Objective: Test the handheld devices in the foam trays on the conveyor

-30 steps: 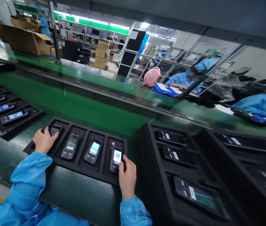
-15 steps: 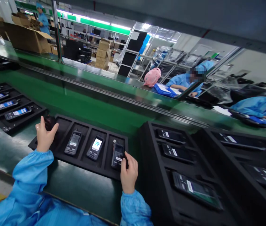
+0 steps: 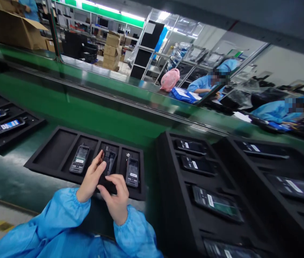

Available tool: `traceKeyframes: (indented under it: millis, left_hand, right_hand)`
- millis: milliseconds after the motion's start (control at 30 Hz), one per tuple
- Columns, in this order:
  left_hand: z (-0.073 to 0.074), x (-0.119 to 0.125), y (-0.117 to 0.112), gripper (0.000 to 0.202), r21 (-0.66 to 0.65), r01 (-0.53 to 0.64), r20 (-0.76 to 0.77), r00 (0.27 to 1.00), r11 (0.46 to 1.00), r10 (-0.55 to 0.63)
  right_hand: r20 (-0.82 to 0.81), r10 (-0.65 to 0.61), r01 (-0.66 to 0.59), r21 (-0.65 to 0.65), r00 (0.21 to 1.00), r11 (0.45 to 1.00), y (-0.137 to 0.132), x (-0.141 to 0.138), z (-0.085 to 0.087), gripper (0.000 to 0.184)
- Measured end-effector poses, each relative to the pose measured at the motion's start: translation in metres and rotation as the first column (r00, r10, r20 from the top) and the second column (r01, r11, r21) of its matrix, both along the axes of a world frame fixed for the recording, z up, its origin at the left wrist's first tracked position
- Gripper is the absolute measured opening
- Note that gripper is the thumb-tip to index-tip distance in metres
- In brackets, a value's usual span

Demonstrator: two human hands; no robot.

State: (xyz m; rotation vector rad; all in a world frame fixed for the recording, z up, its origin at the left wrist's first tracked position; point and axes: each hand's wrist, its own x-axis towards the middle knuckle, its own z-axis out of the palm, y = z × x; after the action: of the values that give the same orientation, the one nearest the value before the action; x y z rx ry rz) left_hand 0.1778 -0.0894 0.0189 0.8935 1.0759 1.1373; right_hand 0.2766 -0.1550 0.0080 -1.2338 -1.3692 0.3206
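A black foam tray (image 3: 60, 145) with four slots lies on the green belt in front of me. Its leftmost slot is bare. One black handset (image 3: 79, 159) lies in the second slot and another handset (image 3: 132, 172) in the fourth, both with dark screens. Above the third slot, both hands hold a dark handset (image 3: 109, 161), back side up. My left hand (image 3: 91, 179) grips its left edge, fingers curled. My right hand (image 3: 117, 200) pinches its near end. What lies in the third slot is hidden behind the hands.
Tall stacks of black trays (image 3: 168, 172) with handsets stand close on the right. Another tray (image 3: 31, 123) with lit handsets lies to the left on the green conveyor belt (image 3: 87, 114). Across the belt sit people in blue coats (image 3: 203, 84), a pink fan (image 3: 170, 79) and cardboard boxes (image 3: 9, 28).
My left hand lifted the handset out of the leftmost slot and carried it right. My right hand left the fourth handset and joined it. The screens in the tray went dark.
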Motion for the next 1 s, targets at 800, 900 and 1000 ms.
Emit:
traceKeyframes:
  millis: [800,900,1000]
  left_hand:
    - [-0.008,-0.005,-0.003,0.085,0.043,0.026,0.03,0.999,0.999,-0.027]
    - [-0.014,-0.016,0.001,0.098,0.022,0.175,0.104,0.979,0.984,-0.177]
    - [-0.022,-0.027,0.006,0.116,0.066,0.328,0.174,0.926,0.942,-0.334]
  right_hand:
    - [-0.724,0.189,-0.536,-0.284,0.664,0.795,0.005,-0.002,-0.013,0.073]
    - [-0.775,0.169,-0.56,-0.269,0.609,0.784,0.006,-0.001,-0.011,0.078]
    - [-0.774,0.159,-0.549,-0.272,0.613,0.79,0.006,0.001,-0.01,0.073]
